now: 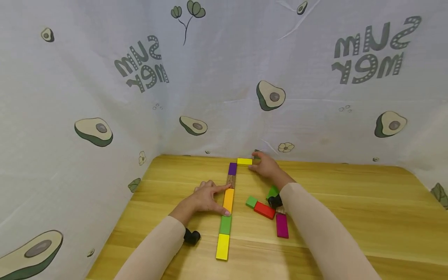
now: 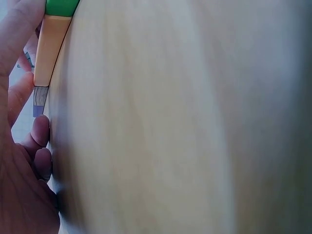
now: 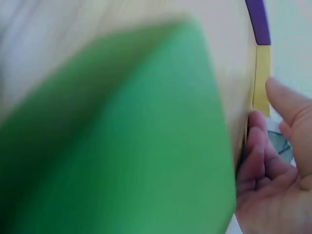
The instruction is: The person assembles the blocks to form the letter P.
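Observation:
A line of flat blocks runs away from the person: yellow, green, orange, wood-brown and purple. Across the far end lies another yellow block, its corner by the purple one. The left hand is spread beside the line, thumb tip at the orange-green joint and index tip near the brown-orange joint. The right hand pinches the right end of the far yellow block between thumb and finger; the right wrist view shows this yellow block beside the purple block.
Right of the line lie loose blocks: a small green one, a red one, a magenta one and a green one partly behind the right wrist camera. A printed white cloth stands behind the wooden table.

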Motion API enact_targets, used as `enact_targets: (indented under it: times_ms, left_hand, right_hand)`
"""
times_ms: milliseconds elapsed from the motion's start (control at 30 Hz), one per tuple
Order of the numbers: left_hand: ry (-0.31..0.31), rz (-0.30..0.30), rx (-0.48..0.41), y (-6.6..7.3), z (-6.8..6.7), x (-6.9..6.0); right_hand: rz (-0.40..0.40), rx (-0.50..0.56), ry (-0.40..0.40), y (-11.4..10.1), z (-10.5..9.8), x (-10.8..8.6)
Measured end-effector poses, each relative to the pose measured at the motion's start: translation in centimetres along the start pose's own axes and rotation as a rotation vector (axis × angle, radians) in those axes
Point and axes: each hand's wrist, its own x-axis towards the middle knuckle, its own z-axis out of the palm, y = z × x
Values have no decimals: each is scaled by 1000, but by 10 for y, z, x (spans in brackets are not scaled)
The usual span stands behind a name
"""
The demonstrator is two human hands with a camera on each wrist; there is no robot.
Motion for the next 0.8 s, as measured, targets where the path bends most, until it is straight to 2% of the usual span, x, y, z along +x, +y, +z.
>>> enact_targets:
  times_ms: [133, 367, 533, 633, 800]
  left_hand:
    - [3, -6, -8, -2, 1, -3]
    - [16, 18, -20, -2, 1, -4]
    - [12, 13, 2, -2, 0, -4]
    - [18, 21, -8, -2, 1, -3]
    - [13, 30, -22, 1, 1, -1]
  right_hand:
    - [-27, 92, -100, 5, -10, -13]
    - [-108, 76, -289, 34, -45, -44]
    - [-137, 75, -427, 48, -61, -69]
    - [-143, 62, -462, 51, -63, -79]
    - [-148, -20, -423, 51, -58, -88]
